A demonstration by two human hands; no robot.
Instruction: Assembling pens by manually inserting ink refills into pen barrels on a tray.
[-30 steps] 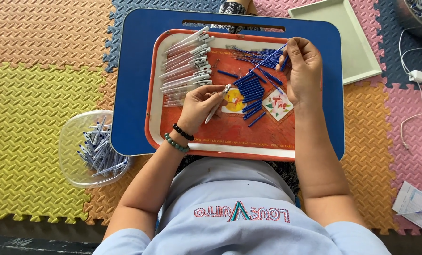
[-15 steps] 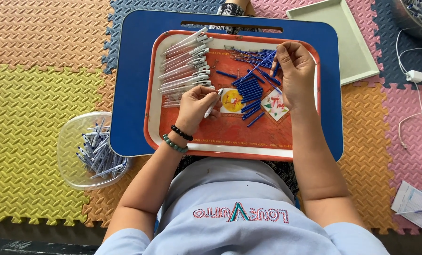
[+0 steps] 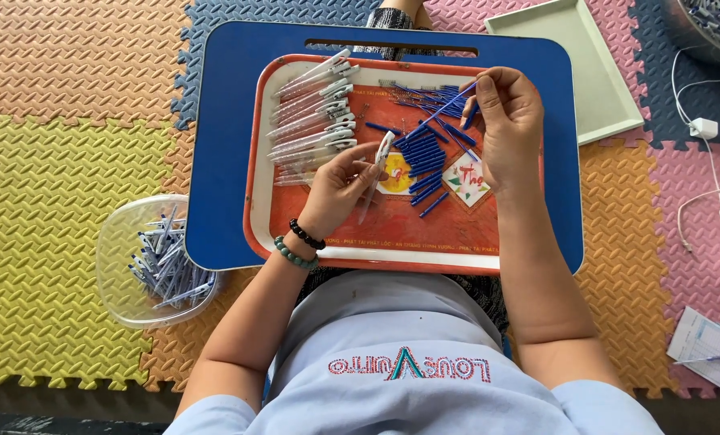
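Right hand: now lifted slightly, pinching a thin blue plastic refill.
Left hand: unchanged, gripping a clear plastic pen barrel.
Orange tray: smooth, rounded rectangle.

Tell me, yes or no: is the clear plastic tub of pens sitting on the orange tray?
No, the clear plastic tub sits on the foam floor mat, left of the blue lap desk carrying the orange tray.

At frame centre, the left hand pinches a clear pen barrel over an orange tray on a blue tabletop. The right hand, upper right of centre, holds a blue refill by its end. Blue refills lie between the hands; clear barrels are stacked upper left on the tray. A tub of pens sits lower left.
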